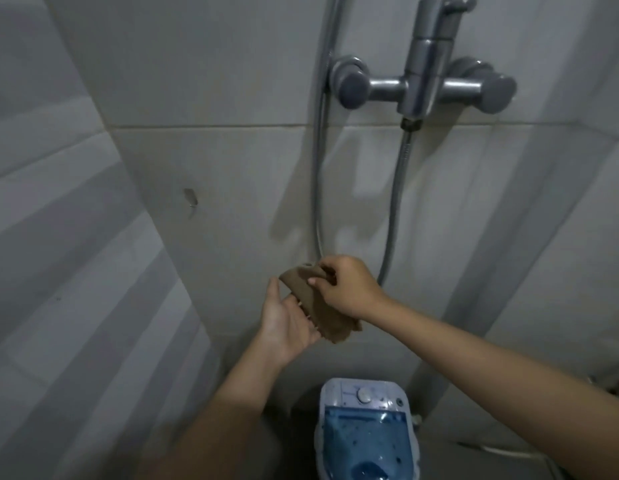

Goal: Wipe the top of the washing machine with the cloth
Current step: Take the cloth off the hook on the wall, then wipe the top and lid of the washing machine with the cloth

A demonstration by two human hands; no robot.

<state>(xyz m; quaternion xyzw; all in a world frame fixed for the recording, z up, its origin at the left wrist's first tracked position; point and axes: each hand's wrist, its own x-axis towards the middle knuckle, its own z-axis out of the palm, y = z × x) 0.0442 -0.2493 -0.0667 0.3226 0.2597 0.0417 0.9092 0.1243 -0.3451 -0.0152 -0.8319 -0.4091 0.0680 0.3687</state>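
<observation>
- The brown cloth (315, 303) is held up in the air before the tiled wall (214, 161), its long axis slanting from far-left to near-right.
- The right hand (346, 285) pinches its far end, fingers closed on the fabric; the left hand (287, 323) lies open, palm up, touching it from beneath.
- The washing machine (367, 431) sits well below and nearer, slightly right of both hands, so the coming move is downward; its top is untouched.
- A shower mixer (422, 84) and hose (394, 209) hang on the wall above.

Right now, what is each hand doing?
Left hand: open, palm up under the brown cloth.
Right hand: closed, pinching the cloth's upper end.
</observation>
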